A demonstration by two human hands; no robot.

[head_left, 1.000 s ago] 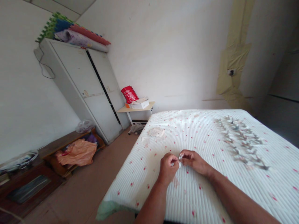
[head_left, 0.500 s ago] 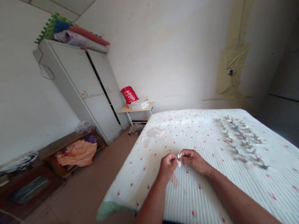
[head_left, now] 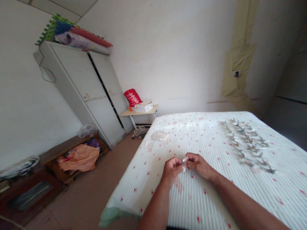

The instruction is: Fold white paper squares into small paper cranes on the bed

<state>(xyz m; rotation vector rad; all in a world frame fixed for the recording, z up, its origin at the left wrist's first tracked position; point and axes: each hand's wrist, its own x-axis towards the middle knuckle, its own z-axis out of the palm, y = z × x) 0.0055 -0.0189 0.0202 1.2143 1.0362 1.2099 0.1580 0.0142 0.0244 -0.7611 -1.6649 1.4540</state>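
**Hands together on a small white scrap [head_left: 184,162]**

The left hand [head_left: 171,171] and right hand [head_left: 197,165] pinch it upright at their fingertips above the quilted bedspread [head_left: 144,188]. A blurred band of crumpled pieces [head_left: 246,145] lies beyond the right hand, its long axis running away from the person.

The left hand [head_left: 171,171] and right hand [head_left: 198,165] sit almost touching, with a small white piece [head_left: 184,161] between them. Room to pass runs over the quilted mattress [head_left: 144,188]. In the way: paper scraps [head_left: 160,136] ahead-left, and a blurred band of small pieces [head_left: 244,143] to the right. Past the left edge lies the floor [head_left: 96,191]; a small table [head_left: 127,112] stands beyond the far corner.
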